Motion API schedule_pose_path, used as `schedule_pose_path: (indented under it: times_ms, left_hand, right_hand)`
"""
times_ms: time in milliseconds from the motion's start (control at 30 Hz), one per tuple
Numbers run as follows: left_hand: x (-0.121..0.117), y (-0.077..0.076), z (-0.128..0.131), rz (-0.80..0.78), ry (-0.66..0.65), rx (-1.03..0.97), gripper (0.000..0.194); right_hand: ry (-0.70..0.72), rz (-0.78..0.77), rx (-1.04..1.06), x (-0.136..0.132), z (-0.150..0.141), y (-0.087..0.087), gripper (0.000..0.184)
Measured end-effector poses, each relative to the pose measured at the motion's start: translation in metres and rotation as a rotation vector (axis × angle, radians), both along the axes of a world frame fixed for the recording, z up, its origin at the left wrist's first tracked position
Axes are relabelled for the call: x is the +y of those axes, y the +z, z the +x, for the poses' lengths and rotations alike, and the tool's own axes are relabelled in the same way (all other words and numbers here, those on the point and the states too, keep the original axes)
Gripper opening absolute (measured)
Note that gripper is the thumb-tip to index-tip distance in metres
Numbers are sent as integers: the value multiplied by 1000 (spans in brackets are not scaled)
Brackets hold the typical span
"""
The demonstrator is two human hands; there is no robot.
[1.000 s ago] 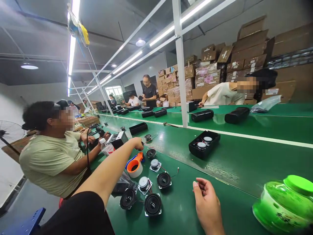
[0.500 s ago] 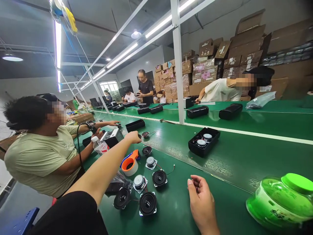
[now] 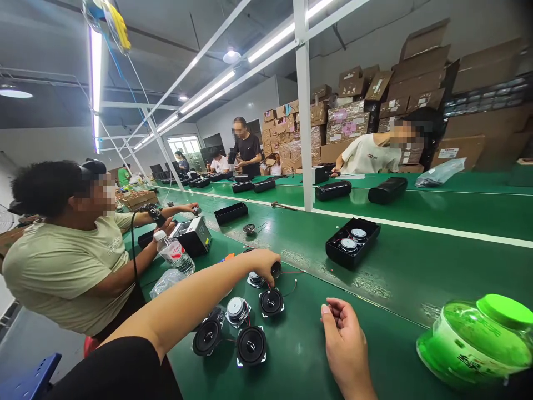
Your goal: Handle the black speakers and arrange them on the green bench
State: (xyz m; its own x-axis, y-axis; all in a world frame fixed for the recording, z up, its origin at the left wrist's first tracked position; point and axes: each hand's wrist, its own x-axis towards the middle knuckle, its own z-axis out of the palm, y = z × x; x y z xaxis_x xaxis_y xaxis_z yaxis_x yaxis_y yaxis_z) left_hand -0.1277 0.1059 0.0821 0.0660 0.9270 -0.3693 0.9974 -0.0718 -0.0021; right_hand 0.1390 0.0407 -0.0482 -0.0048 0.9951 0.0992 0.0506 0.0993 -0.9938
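Observation:
My left hand [image 3: 266,265] is closed on a small black speaker [image 3: 276,270] with a thin red wire, just above the other speakers. Below it, a black speaker [image 3: 271,303] lies cone up, beside a silver-backed speaker [image 3: 254,279] partly covered by my hand. Nearer to me are another silver-backed speaker [image 3: 237,311] and two larger black-coned ones, one at the left [image 3: 207,336] and one in front [image 3: 251,345]. My right hand [image 3: 345,344] rests on the green table, loosely curled and holding nothing visible, with thumb and fingers apart.
A black housing [image 3: 352,258] with two silver-backed speakers lies ahead on the right. A green-lidded jar [image 3: 474,339] stands at the right front. A water bottle [image 3: 177,255] and a co-worker [image 3: 79,250] are at left. A loose speaker [image 3: 249,229] and an open black case [image 3: 231,213] lie farther back.
My left hand has come back to the right and toward me, carrying the small speaker over the group. The orange tape dispenser is now mostly behind my arm. My right hand stays put.

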Motion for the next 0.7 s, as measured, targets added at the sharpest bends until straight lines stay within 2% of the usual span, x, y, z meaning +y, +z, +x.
schedule_pose_path:
  times_ms: [133, 267, 367, 467, 600, 700]
  left_hand:
    - [15, 12, -26, 32, 30, -48, 49]
    - [42, 21, -67, 195, 246, 48, 47]
    - [61, 13, -99, 272, 434, 146, 47]
    - [79, -1, -124, 275, 552, 176, 47]
    - [102, -17, -139, 257, 571, 120, 47]
    - [112, -20, -136, 262, 571, 46, 46]
  right_hand:
    - [-4, -35, -4, -2, 0, 2, 68]
    - [4, -52, -12, -4, -2, 1, 68]
    - [7, -53, -20, -2, -3, -4, 70]
    - [18, -48, -35, 1, -3, -14, 68]
    - [34, -31, -49, 4, -1, -27, 63]
    - [34, -19, -51, 4, -1, -28, 60]
